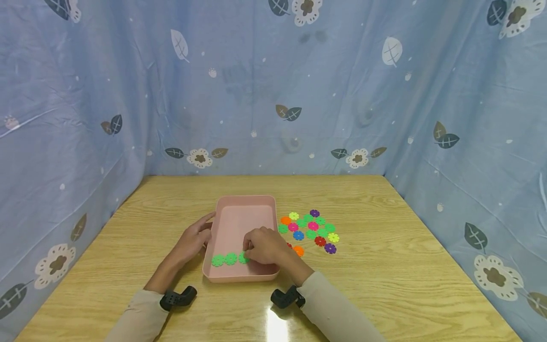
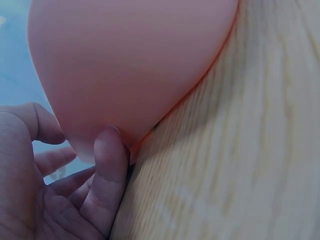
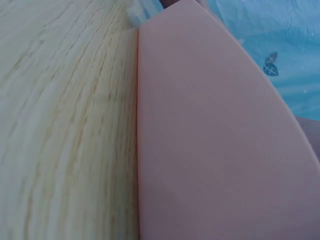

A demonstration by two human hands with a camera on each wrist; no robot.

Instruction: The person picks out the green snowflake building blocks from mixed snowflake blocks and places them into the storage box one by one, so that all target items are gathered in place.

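Left hand [image 1: 194,237]: the left wall of the pink tray [image 1: 243,223] is held by thumb and fingers.
Right hand [image 1: 266,245]: curled over the tray's near part; a green disc [image 1: 242,258] is pinched at the fingertips.
Row discs [image 1: 231,259]: two green ones are laid in the tray's near left part.
Mixed discs [image 1: 313,226]: scattered right of the tray on the wooden surface [image 1: 384,266].
Curtain [image 1: 256,71]: hung behind the tray.

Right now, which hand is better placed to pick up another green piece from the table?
Probably the right hand: it is nearer the loose green pieces lying right of the tray. The left hand is at the tray's left side, across from them.
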